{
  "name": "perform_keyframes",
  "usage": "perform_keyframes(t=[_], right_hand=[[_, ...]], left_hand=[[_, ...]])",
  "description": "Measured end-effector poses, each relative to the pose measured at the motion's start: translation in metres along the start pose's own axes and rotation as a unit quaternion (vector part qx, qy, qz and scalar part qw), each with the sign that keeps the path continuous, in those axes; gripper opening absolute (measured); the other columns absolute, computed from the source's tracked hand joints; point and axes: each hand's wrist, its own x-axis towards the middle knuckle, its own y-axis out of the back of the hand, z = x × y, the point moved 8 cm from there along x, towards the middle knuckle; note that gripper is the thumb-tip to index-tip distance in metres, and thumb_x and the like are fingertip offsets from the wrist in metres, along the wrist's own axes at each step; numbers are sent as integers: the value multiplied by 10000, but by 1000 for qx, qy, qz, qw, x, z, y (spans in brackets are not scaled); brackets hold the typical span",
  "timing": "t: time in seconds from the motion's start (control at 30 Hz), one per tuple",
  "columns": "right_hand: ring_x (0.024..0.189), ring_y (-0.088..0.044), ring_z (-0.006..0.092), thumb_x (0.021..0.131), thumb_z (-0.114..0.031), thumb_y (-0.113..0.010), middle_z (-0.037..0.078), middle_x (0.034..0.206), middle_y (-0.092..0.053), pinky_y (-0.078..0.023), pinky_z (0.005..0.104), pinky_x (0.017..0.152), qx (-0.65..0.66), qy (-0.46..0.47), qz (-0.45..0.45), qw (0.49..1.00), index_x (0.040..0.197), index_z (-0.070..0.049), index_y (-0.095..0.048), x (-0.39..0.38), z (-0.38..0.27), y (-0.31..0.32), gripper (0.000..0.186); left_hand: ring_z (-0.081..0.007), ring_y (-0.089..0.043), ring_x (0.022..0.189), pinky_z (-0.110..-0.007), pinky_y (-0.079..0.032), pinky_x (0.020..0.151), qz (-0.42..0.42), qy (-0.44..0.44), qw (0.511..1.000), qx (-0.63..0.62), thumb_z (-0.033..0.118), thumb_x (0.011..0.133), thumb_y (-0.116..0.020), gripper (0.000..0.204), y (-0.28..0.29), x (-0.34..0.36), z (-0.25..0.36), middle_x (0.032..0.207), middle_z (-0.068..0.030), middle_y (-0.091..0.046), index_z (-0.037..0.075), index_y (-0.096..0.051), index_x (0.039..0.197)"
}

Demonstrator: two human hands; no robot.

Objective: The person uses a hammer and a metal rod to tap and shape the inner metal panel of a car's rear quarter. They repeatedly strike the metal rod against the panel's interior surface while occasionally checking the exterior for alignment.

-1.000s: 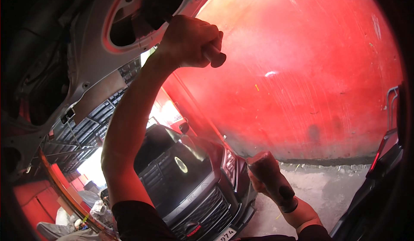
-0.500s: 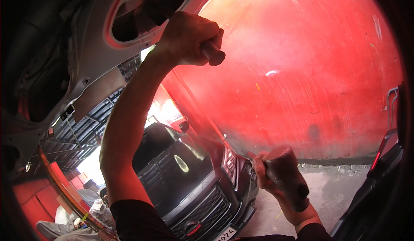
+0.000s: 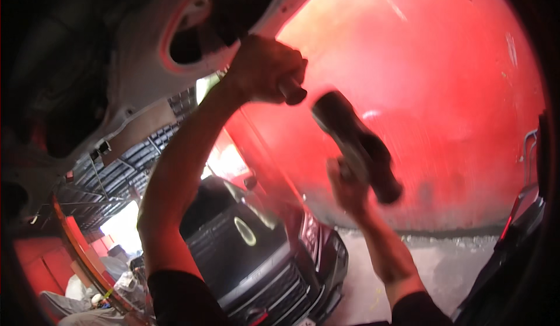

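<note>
Left grip clasps 1 rod; right grip, 1 mallet.

A brightly lit red wall rises above grey floor.

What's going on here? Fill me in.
A person's left hand is raised beside a pale metal vehicle panel with a large opening, gripping a rod-like tool whose blunt end sticks out of the fist. The right hand holds a mallet, slightly blurred, its head below and to the right of that end, with a visible gap between them. A dark car stands ahead, beside a red wall.
</note>
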Motion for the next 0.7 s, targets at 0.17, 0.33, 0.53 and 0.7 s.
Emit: perform_keyframes(t=[0.17,0.33,0.53,0.7], right_hand=[[638,-457,51,896,-53,-605,-23,657,-439,-506,260,857,203,8,-143,969,742,-67,-459,-1,-33,18,212],[729,-517,90,911,-14,-568,-5,802,-497,-466,255,918,-306,-11,-331,893,984,-39,-523,-27,-53,30,90],[551,-539,197,713,-95,-640,26,588,-497,-409,371,531,-329,118,-168,922,630,-113,-532,-24,-67,41,137],[529,-558,229,635,-117,-651,40,533,-485,-418,400,480,-244,135,-168,945,551,-127,-538,-31,-32,40,142]], left_hand=[[-208,-542,466,-335,-425,445,25,-65,993,-93,66,504,-620,155,-4,3,27,496,-2,-493,161,-536,593],[-204,-534,456,-326,-422,445,-20,-46,993,-106,63,508,-621,148,-16,10,32,484,5,-484,154,-525,576],[-199,-465,398,-301,-376,407,50,-7,986,-157,45,547,-590,184,0,12,19,453,-12,-434,129,-433,500],[-201,-398,357,-293,-338,380,110,12,985,-130,28,560,-547,216,12,11,3,429,-27,-390,114,-372,467]])
